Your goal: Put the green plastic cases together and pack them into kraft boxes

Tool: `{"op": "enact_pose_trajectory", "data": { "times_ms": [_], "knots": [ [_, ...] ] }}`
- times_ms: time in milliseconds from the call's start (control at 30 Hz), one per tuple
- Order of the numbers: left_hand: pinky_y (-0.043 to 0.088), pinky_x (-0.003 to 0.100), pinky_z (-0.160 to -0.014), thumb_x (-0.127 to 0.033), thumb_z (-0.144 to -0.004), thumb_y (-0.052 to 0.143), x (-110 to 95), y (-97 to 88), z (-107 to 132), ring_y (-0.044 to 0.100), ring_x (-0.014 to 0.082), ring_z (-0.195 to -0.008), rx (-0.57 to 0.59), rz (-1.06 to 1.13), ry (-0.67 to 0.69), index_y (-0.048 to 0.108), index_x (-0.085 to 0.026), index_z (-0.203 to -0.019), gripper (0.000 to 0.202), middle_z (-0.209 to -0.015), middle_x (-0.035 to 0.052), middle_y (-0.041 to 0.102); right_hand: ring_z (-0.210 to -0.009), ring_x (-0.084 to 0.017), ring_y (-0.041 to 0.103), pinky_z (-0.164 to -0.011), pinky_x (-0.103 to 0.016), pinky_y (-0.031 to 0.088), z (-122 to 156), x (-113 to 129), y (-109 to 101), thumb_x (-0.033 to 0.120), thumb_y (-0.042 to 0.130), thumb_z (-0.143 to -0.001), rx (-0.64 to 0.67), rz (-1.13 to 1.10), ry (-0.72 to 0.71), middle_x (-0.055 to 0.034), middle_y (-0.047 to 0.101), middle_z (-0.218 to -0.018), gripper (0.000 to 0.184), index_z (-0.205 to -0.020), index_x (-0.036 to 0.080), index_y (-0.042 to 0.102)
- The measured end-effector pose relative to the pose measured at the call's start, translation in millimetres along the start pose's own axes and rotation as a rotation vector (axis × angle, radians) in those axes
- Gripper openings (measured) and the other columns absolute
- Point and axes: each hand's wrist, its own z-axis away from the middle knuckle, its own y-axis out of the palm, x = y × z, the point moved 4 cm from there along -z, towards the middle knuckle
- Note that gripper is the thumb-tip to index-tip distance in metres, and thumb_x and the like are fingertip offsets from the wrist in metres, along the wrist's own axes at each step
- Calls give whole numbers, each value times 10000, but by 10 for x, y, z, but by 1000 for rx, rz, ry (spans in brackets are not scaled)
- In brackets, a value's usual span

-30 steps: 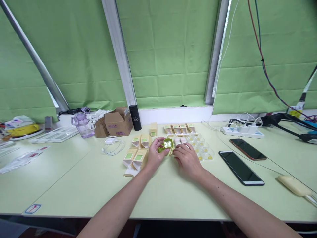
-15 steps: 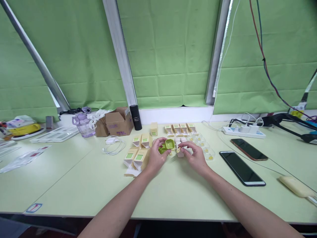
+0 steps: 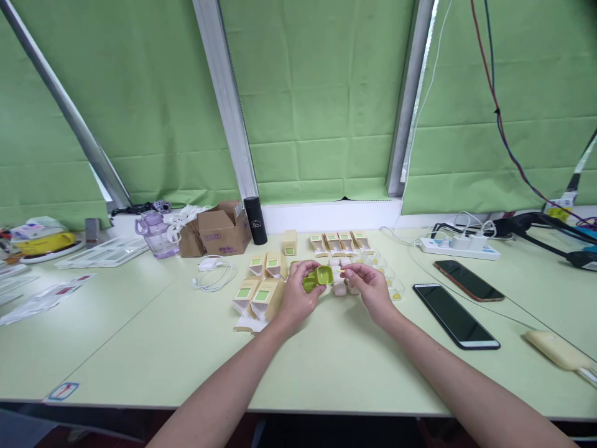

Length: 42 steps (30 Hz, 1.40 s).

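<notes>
My left hand (image 3: 301, 295) is closed around an open green plastic case (image 3: 324, 274), whose hollow square half faces up. To its right, my right hand (image 3: 372, 291) pinches a small pale-yellow piece (image 3: 342, 272) between thumb and fingertips; its kind is too small to make out. Small pinkish-white blocks (image 3: 339, 289) stand on the table just below and between the hands. Clear plastic cups with yellow centres (image 3: 396, 289) lie beyond my right hand. Left of my left hand are several cream cartons with green windows (image 3: 263, 294).
More cream cartons (image 3: 332, 242) line up behind the hands. Two phones (image 3: 457, 316) lie at the right near a power strip (image 3: 459, 248). A cardboard box (image 3: 224, 230), a black bottle (image 3: 255, 221), a purple jug (image 3: 157, 235) and a white charger cable (image 3: 214, 274) are on the left.
The green case has turned and shifted slightly right in my left hand. My right hand has moved a little right and up, with the small yellow piece still pinched.
</notes>
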Motion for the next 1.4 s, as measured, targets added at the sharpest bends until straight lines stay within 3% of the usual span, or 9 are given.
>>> {"op": "enact_pose_trajectory", "data": {
  "times_ms": [167,367,500,667,933,1133,1400],
  "knots": [
    [563,435,-1101,-91,-809,772,-2,2,2,658,259,-1240,11,-14,-6,681,-253,-1209,441,-1292,74,611,-526,-111,492,-537,-274,405,-3,-51,-2,671,896,-735,12,-108,116,-26,729,-720,494,-795,197,769],
    [560,450,-1101,-99,-817,780,-6,1,3,653,270,-1243,21,-13,-8,679,-252,-1224,447,-1299,82,613,-594,-130,532,-520,-256,391,-15,-71,-18,653,912,-725,19,-157,162,-28,700,-728,486,-774,195,758],
    [564,442,-1092,-88,-808,776,-13,7,2,651,270,-1245,24,-11,-11,683,-251,-1209,444,-1285,80,612,-633,-153,601,-526,-255,440,-18,-69,-24,610,941,-698,2,-138,133,-35,736,-760,474,-872,204,771],
    [564,454,-1101,-82,-803,785,-34,10,5,655,266,-1220,20,-7,-14,684,-252,-1208,450,-1275,80,610,-731,-207,712,-628,-308,555,10,-61,43,566,932,-726,74,-122,77,-48,782,-799,464,-970,229,727],
    [570,456,-1089,-68,-801,780,-25,18,11,659,272,-1223,25,-26,-8,679,-258,-1217,468,-1290,79,607,-658,-191,679,-629,-337,563,62,6,106,542,853,-821,109,-55,-26,-15,740,-774,362,-997,247,737],
    [571,443,-1086,-71,-816,778,-18,23,16,656,267,-1228,34,-42,2,676,-257,-1221,457,-1281,81,604,-624,-172,643,-625,-329,563,74,7,127,477,901,-754,104,-53,-21,0,708,-742,343,-945,239,745],
    [548,440,-1117,-80,-824,784,-41,41,41,640,258,-1252,68,-83,35,672,-266,-1237,467,-1311,71,583,-771,-197,685,-713,-326,566,115,38,83,398,774,-886,83,201,-180,-39,757,-885,194,-968,225,740]
  ]
}}
